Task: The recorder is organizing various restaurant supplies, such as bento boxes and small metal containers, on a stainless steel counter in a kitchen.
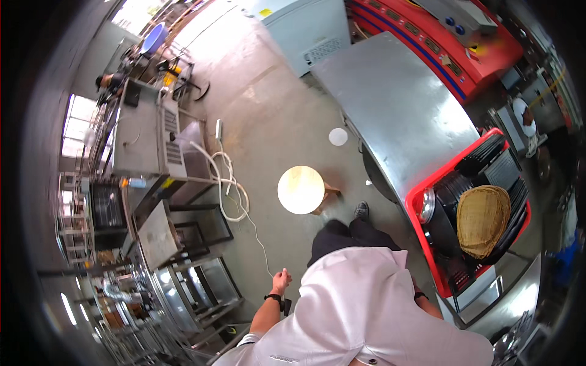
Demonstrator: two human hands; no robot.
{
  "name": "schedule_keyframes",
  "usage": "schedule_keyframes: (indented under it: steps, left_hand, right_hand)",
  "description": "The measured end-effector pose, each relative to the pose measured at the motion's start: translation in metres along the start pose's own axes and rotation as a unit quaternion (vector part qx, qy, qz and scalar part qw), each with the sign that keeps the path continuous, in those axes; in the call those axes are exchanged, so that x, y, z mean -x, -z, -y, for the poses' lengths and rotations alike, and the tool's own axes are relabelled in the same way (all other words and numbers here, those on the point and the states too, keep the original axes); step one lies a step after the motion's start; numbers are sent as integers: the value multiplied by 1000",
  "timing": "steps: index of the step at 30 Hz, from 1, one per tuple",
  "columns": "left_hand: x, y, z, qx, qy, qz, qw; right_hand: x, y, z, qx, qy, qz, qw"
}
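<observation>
My left hand (281,282) hangs low beside my body, its fingers curled in. A thin white cord (259,242) runs across the floor and meets the hand's outline; whether the fingers grip it or it passes behind, I cannot tell. Around that wrist is a black band (274,297), with a small dark object (287,306) beside it. My right forearm (429,308), also with a dark wristband, shows at the right of my pale shirt (360,299); the shirt hides the hand. Ahead of me stands a round wooden stool (301,190).
A steel table (397,104) extends along the right. Near it, a red crate (432,259) holds black trays and a woven basket (483,221). White hose (221,189) lies coiled on the floor left of the stool. Steel benches (139,137) line the left; a white chest (305,36) stands ahead.
</observation>
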State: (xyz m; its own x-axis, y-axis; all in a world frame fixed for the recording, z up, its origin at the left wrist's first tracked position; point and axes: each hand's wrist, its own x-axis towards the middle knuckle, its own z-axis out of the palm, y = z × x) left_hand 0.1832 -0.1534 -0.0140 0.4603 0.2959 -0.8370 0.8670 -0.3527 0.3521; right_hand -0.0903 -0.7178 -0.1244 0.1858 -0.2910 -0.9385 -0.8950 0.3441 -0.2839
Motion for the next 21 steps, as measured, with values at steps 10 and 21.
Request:
schedule_keyframes:
  steps: [10, 21]
  left_hand:
    - [-78, 1, -296, -83, -150, 17, 985]
    - [-163, -134, -746, -263, -547, 63, 792]
  right_hand:
    - [3, -118, 68, -186, -68, 3, 980]
    - [-57, -286, 189, -457, -127, -213, 854]
